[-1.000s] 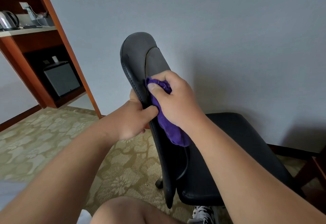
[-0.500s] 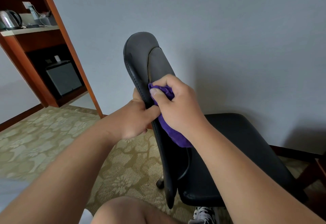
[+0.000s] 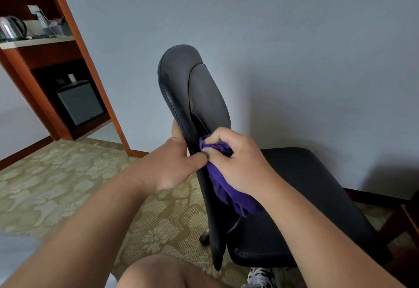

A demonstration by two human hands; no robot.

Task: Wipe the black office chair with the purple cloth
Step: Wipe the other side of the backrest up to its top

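Leftward: kettle (image 3: 12,27) on shelf (image 3: 38,41); left hand (image 3: 170,165) grips chair (image 3: 181,70) beside cloth (image 3: 226,194).

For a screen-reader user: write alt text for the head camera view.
A person's right hand holds a bunched purple cloth against the backrest of a black office chair, while the left hand grips its edge. Patterned carpet lies below.

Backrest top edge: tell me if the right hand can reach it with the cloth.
Probably yes. The right hand grips the purple cloth against the backrest partway up; the edge above is bare, and the left hand holds the rim beside it.
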